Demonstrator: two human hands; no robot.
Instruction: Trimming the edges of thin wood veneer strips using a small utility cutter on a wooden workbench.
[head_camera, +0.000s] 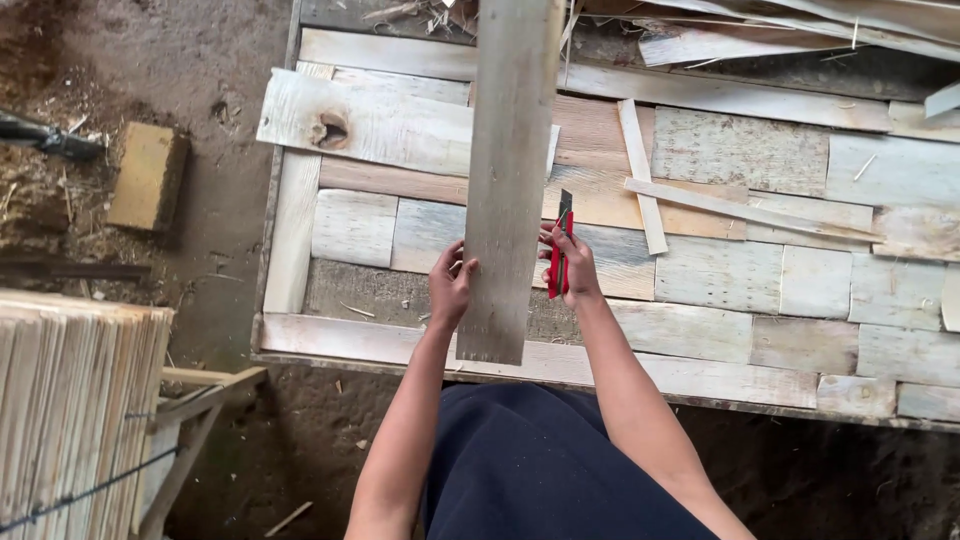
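Over a workbench (330, 340) of patched pale boards, the person holds a long grey wooden slat (508, 180) upright-lengthwise, the left hand (451, 285) pinching its left edge and the right hand (572, 262) pressed to its right edge while also closed round a red utility knife (560, 250), blade pointing away. The step looks like lining the slat up before trimming. Any cut would call for a steady left-hand hold and the blade kept clear of the fingers.

I see my left hand (452, 285) gripping the left edge of a long grey weathered wooden plank (509, 170), while my right hand (572, 265) holds a red-handled utility knife (560, 250) against its right edge, above a patchwork wooden table (720, 270).
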